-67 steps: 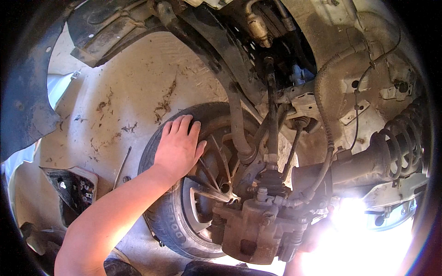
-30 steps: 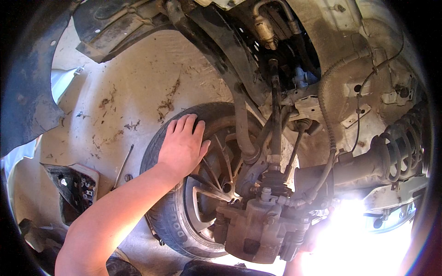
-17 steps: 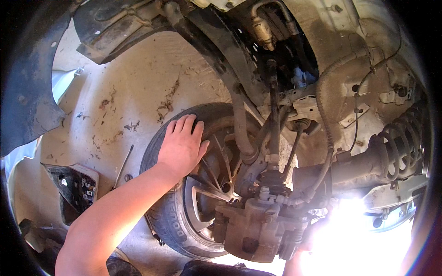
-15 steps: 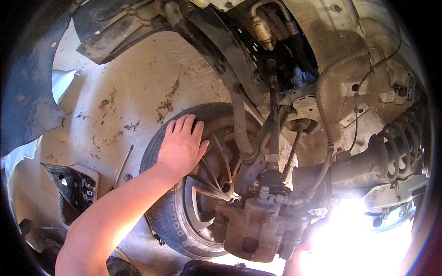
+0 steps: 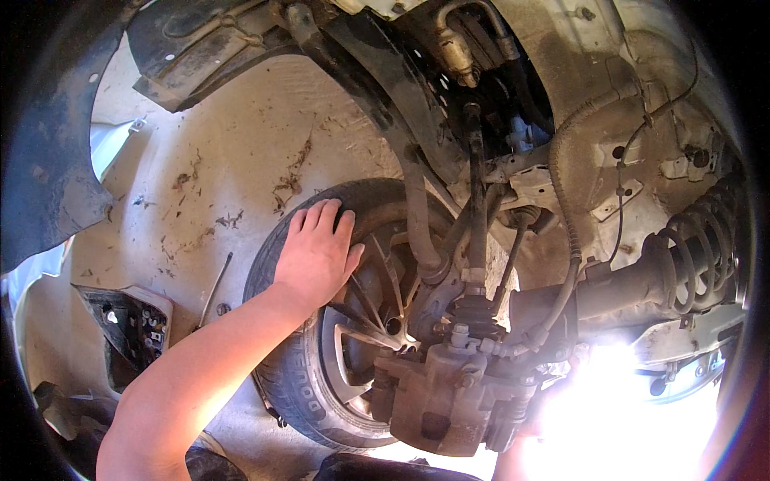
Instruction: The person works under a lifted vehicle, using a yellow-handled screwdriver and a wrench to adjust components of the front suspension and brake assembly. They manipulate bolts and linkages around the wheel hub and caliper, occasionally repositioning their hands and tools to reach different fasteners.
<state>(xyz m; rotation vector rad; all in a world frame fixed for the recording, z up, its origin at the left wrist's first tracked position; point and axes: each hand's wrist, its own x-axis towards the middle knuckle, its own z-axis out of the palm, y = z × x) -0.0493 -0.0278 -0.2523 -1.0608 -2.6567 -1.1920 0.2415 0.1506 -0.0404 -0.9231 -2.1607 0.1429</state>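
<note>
My left hand (image 5: 317,250) lies on the sidewall of a car wheel (image 5: 297,393), fingers stretched over the black tyre and thumb apart toward the spokes. It holds nothing. The wheel lies on the floor beneath the suspension. In front of it hangs a dusty brake caliper (image 5: 437,397), with a rubber boot and a hose at its top. Of my right hand (image 5: 513,458), only a skin-coloured patch shows beside the caliper's lower right. Strong glare and the caliper hide its fingers, so its hold cannot be made out.
A coil spring and strut (image 5: 634,289) stretch across the right. A ribbed hose (image 5: 565,184) and a curved bar (image 5: 377,100) cross above. On the floor (image 5: 200,160) at left are dry debris, a thin rod (image 5: 215,289) and a dark triangular part (image 5: 132,329).
</note>
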